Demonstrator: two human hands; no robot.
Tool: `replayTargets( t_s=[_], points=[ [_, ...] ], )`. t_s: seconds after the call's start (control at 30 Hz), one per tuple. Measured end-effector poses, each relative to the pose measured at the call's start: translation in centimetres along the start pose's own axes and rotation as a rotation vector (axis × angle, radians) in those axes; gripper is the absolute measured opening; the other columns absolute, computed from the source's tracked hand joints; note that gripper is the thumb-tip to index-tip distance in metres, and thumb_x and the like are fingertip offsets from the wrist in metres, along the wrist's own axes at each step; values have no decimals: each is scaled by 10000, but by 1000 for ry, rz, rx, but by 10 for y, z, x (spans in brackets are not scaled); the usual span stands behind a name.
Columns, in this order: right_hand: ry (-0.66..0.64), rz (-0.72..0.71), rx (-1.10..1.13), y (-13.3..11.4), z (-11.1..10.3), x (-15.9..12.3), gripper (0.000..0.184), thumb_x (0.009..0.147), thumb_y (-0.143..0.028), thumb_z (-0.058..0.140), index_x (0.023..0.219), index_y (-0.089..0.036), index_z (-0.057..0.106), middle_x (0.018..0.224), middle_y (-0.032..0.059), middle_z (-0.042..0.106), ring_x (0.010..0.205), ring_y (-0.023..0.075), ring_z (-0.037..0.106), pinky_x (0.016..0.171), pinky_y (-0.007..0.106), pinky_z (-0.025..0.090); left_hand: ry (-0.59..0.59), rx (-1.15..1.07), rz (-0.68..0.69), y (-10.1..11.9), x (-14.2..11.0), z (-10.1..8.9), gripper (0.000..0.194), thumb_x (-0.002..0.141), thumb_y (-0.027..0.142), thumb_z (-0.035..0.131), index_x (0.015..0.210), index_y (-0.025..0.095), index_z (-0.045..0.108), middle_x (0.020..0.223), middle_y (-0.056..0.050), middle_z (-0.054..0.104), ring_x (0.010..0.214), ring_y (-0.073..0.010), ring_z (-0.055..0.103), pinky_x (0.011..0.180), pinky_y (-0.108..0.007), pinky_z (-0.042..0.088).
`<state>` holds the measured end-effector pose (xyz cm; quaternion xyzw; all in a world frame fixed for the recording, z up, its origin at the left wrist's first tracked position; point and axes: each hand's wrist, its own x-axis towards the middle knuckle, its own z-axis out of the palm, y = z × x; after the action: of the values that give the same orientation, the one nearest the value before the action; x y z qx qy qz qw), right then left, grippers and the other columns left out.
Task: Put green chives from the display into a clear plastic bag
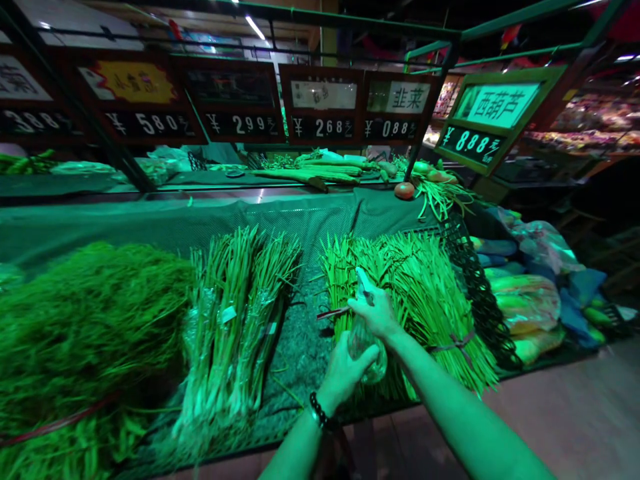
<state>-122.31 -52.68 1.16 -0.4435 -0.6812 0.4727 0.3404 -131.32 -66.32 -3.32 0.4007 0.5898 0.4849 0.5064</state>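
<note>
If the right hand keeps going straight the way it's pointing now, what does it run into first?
The right hand, gripping the top of a clear plastic bag, points up-left across the stall. First in that line is probably the bundle of long green stalks just beyond its fingers, though depth is hard to judge.

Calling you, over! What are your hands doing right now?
Left hand and right hand both gripping a clear plastic bag. Green stalks right behind it. Nothing blocking.

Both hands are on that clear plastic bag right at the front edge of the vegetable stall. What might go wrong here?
The thin plastic bag is gripped by the left hand and right hand together; it could tear or slip. The bundled green stalks lie close beneath and reach the stall's front edge, so a careless elbow might knock some off.
</note>
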Motion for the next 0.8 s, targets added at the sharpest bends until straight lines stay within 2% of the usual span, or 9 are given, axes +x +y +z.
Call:
replayTargets(
  t_s=[0.13,0.23,0.3,0.4,0.47,0.5,0.63,0.7,0.8],
  points=[
    [-42,64,-16,14,22,-11,390,776,-531,784,947,-209,646,793,-47,615,720,143,550,720,295,440,-62,-93,-40,-12,-14,-10,722,794,736,822,1174,156,622,1169,-138,738,1129,-329,689,1026,-483,530],
    [-91,137,-47,28,31,-37,375,762,-536,768,896,-209,642,779,-41,612,711,145,535,702,301,416,-173,-281,-76,-24,-38,-9,801,791,694,862,1340,178,590,1346,-162,745,1300,-352,684,1141,-491,525],
    [-111,181,-72,32,32,-59,343,760,-511,744,875,-201,650,726,-53,562,669,137,487,657,301,368,-200,-347,-136,-33,-57,-5,773,791,619,886,1352,184,581,1369,-171,753,1320,-360,692,1160,-505,530],
    [-110,217,-39,31,30,-93,481,790,-483,710,1140,-153,709,728,-76,501,650,130,431,646,302,344,-215,-327,-212,-45,-82,1,562,811,447,868,1235,175,619,1282,-165,777,1239,-351,728,1116,-507,558],
    [-97,232,35,29,28,-113,656,816,-463,707,1386,-146,639,798,-73,519,669,129,429,664,300,363,-213,-284,-216,-49,-95,6,453,793,325,838,1175,181,643,1199,-129,779,1153,-322,739,1049,-473,577],
    [-96,241,66,28,27,-121,676,822,-454,717,1419,-153,618,844,-62,545,689,130,446,679,301,378,-213,-269,-206,-49,-101,8,431,781,282,821,1165,183,652,1168,-113,774,1121,-308,736,1021,-457,579],
    [-109,281,106,30,20,-149,476,835,-479,781,1181,-166,685,922,-13,635,744,144,533,729,313,437,-254,-302,-162,-46,-123,22,427,776,272,785,1165,156,655,1121,-112,765,1080,-298,718,985,-454,581],
    [-88,267,126,33,14,-165,590,847,-480,792,1333,-167,675,871,-36,620,696,136,506,694,306,419,-259,-310,-199,-46,-134,30,464,751,281,795,1170,150,647,1132,-118,770,1073,-299,720,970,-449,591],
    [-17,224,163,42,5,-197,890,886,-429,768,1679,-186,446,814,-70,541,687,137,455,668,288,379,-265,-85,-262,-50,-152,39,437,686,247,806,1098,160,689,1071,-81,759,1004,-280,715,896,-410,585]
  ],
)
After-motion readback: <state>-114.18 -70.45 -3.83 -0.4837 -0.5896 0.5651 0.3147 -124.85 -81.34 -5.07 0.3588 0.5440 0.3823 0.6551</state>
